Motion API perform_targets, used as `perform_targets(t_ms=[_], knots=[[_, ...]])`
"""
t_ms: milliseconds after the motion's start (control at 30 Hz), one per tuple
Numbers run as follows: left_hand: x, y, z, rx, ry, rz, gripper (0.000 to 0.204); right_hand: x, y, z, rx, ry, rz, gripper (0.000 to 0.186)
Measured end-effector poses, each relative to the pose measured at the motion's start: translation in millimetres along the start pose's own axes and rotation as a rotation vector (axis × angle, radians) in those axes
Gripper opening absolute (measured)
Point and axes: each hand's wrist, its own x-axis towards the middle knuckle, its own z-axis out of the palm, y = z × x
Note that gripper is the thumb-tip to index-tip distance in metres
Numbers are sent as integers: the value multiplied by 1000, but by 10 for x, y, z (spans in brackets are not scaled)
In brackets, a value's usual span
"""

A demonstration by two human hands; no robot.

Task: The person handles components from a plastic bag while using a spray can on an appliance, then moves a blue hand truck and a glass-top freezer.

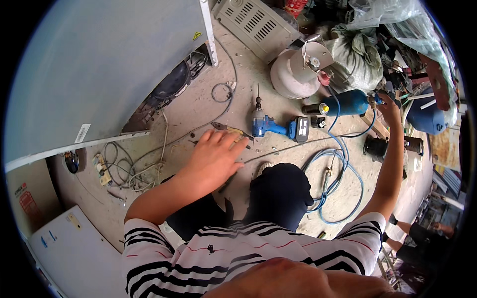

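My left hand (214,155) is over the floor in front of me, fingers stretched out and slightly apart, nothing held. Just beyond its fingertips lies a pair of pliers (218,126), partly hidden by the hand. A blue cordless drill (268,125) with a long bit rests to the right of it. Far to the right, my right hand (390,108) has its fingers round the valve (373,101) at the end of a blue gas cylinder (348,103), which lies on its side. Blue hose (343,154) runs from the cylinder and coils near my knee.
A large grey appliance (109,54) with an exposed black compressor (171,82) fills the left. A white gas tank (293,74) stands beyond the cylinder, near a slotted panel (256,25) and a sack (353,59). Loose cables (131,169) lie at left. Another person's legs (412,238) show at lower right.
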Motion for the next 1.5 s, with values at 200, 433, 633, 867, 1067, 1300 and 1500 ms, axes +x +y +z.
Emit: perform_targets(t_ms=[200,433,633,867,1067,1300,1500], knots=[[0,-59,428,-73,-89,-154,49,410,125,47,-47,-31,-182,48],[-10,-323,575,-222,-306,-177,50,392,28,-82,87,-138,-89,46],[104,-506,744,-263,-333,-179,52,408,161,6,23,-22,-160,39],[245,-537,729,-345,-417,-122,51,525,248,86,-281,-61,176,44],[308,-592,764,-332,-466,-157,52,517,-56,177,-204,-3,370,61],[310,-685,837,-301,-460,-211,56,247,-156,10,-102,71,-79,42],[311,-682,769,-301,-491,-211,55,299,-164,-45,-158,-19,-61,47]])
